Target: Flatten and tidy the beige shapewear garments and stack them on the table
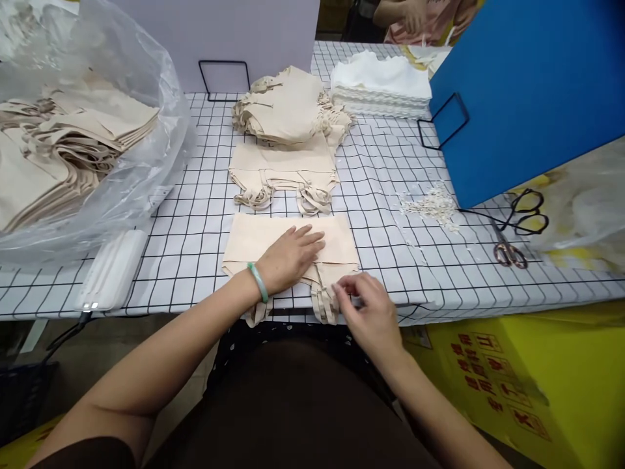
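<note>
A beige strapped garment (pixel 336 241) lies flat at the near edge of the checked table. My left hand (pixel 290 257) rests on it with fingers stretched out, a pale green bangle on the wrist. At the garment's right strap (pixel 325 303), my right hand (pixel 366 303) has its thumb and index finger curled near the strap's edge; whether they pinch it cannot be made out. Just beyond lies another beige garment (pixel 283 156) with looped straps, and behind it a rumpled pile of beige garments (pixel 288 104).
Left are a plastic bag (pixel 170 124) of beige garments and a white power bank (pixel 114 270). White cloths (pixel 381 81) are stacked at the back. On the right are thread scraps (pixel 437 205), scissors (pixel 510 254), black-handled scissors (pixel 532 212) and a blue board (pixel 527 85). A person's hand (pixel 415 16) shows beyond.
</note>
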`<state>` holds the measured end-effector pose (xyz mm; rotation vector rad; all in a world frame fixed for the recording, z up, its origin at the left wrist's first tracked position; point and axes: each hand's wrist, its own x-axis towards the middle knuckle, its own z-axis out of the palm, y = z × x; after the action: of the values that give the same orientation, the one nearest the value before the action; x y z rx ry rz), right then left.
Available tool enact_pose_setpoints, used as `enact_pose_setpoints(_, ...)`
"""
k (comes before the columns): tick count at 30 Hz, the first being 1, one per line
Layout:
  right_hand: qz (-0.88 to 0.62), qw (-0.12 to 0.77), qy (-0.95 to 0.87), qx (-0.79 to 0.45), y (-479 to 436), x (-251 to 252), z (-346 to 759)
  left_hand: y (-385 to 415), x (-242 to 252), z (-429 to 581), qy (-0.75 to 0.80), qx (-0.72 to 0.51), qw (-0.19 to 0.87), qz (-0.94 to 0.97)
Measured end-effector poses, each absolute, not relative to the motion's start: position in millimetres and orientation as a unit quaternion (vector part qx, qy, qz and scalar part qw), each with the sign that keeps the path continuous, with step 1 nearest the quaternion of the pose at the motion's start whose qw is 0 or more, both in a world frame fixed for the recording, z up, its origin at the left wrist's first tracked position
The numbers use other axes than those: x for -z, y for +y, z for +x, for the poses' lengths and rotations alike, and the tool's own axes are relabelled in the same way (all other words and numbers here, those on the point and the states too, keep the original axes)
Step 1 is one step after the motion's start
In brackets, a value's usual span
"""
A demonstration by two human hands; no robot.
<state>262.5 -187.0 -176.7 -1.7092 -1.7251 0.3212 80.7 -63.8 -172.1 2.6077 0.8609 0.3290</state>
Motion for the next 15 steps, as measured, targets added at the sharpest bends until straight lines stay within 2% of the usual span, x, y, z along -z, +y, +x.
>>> enact_pose_setpoints(5, -0.713, 0.289, -0.630, -0.102, -192.3, 192.9, 239.5, -63.4, 177.5, 90.7, 0.310, -0.011, 0.195, 0.931)
enact_pose_setpoints(12, -0.738, 0.283, -0.599, -0.128, -165.7, 189.1, 232.6, -62.2, 176.2, 85.4, 0.308, -0.011, 0.234, 0.922)
enact_pose_setpoints(15, -0.747, 0.292, -0.573, -0.168, -158.7, 184.8, 232.7, -62.2, 179.0, 84.9, 0.310, -0.053, 0.259, 0.913)
